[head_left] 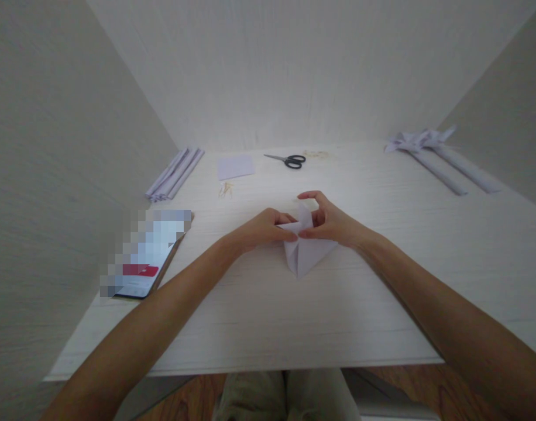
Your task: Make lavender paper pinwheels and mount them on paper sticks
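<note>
A folded sheet of white paper [309, 255] with pointed flaps is held just above the middle of the table. My left hand [268, 227] pinches its left side, thumb on the near face and fingers behind. From the other side, my right hand [330, 222] grips the paper with its thumb near my left thumb, its index finger curved out behind an upright flap. The two thumbs almost meet at the centre fold. Parts of the far side of the paper are hidden by my fingers.
Rolled papers [175, 174] lie at the back left, near a flat paper piece [236, 167] and scissors [289, 161]. Rubber bands [226, 189] sit close by. A phone [156, 251] rests at left. Two paper rolls with folded tops [443, 166] lie at back right.
</note>
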{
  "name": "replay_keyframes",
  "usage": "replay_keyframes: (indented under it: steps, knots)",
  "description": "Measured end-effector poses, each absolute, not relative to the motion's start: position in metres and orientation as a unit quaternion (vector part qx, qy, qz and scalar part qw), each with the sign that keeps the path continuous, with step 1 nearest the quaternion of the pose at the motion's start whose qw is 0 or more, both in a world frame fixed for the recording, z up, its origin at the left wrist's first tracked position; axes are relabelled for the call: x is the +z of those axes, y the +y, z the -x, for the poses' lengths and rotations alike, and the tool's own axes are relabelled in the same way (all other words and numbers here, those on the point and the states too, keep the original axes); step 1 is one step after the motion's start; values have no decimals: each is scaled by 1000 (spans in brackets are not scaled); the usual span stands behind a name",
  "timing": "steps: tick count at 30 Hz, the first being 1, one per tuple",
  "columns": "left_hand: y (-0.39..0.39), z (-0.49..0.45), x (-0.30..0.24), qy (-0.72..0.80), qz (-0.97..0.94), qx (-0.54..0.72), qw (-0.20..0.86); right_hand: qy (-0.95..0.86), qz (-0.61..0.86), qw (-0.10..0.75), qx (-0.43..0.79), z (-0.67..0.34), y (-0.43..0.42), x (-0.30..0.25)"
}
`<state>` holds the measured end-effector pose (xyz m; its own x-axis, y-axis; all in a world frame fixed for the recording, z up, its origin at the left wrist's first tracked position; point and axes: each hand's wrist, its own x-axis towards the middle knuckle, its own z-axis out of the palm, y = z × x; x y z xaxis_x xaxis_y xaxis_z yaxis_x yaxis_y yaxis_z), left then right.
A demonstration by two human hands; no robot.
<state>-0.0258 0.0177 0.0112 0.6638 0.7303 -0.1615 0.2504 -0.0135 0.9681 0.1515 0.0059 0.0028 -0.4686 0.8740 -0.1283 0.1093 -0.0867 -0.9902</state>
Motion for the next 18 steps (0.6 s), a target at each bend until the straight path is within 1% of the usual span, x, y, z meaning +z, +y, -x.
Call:
replay_keyframes:
  steps: [3,6,9,11,15,18]
  knots:
    - [20,26,7,392,-637,231,622,-543,415,351,640,-151,8,2]
    - [22,24,4,413,-548,283,670,-464,422,423,654,-150,11,1]
    - [23,21,2,406,-461,355,705,-420,390,493,654,-151,14,0]
    - [25,19,1,406,-417,410,703,-423,364,523,644,-153,14,0]
    - [27,18,-2,409,-365,482,684,-470,341,552,599,-157,14,-4]
    - [29,18,-3,404,-357,486,688,-529,346,524,571,-157,15,-9]
